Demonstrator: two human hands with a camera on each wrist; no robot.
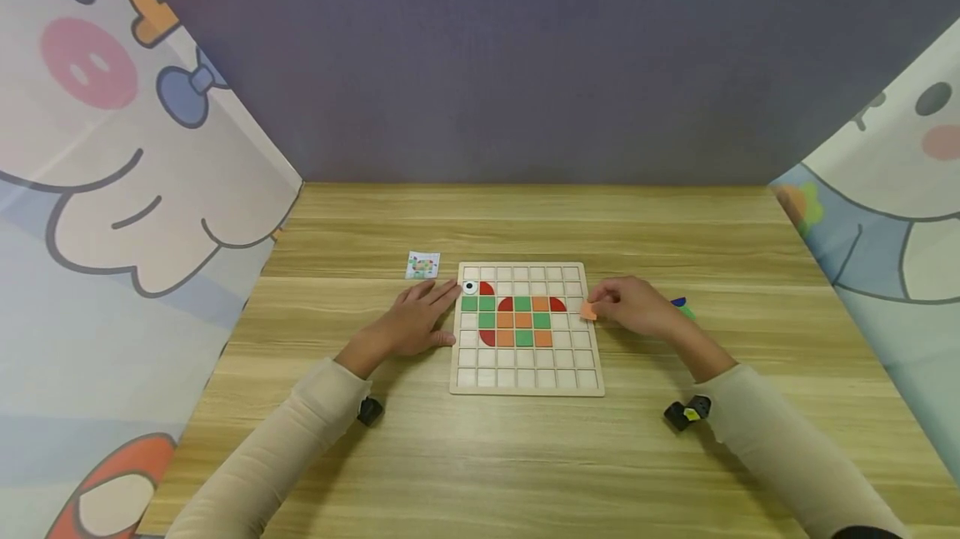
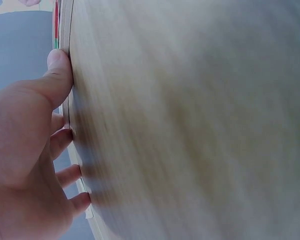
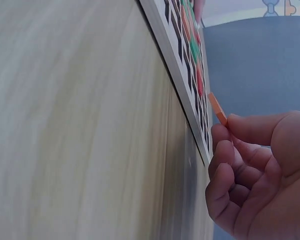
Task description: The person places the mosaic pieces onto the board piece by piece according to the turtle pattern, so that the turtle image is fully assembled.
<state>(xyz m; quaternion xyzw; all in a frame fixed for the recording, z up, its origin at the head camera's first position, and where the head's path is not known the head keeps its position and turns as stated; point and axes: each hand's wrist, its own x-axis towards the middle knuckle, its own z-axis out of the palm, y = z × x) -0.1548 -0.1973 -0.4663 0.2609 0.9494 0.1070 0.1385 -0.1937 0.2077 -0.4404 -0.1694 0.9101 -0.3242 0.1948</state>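
A wooden grid board (image 1: 525, 390) lies on the table, its squares partly filled with green, orange and red tiles and one round eye tile (image 1: 469, 287) at upper left. My left hand (image 1: 416, 324) rests flat at the board's left edge, fingers extended and thumb at the rim. Over the right rim, my right hand (image 1: 632, 306) pinches an orange tile (image 3: 217, 108) between thumb and index finger, the other fingers curled below. In the right wrist view this tile is held above the board's surface. Red quarter-round tiles (image 1: 557, 305) sit at several corners of the pattern.
A small picture card (image 1: 423, 265) with a coloured tile pattern lies beyond my left hand. Blue and green pieces (image 1: 684, 307) show partly behind my right wrist. A grey wall (image 1: 525, 64) borders the table's (image 1: 360, 214) far edge.
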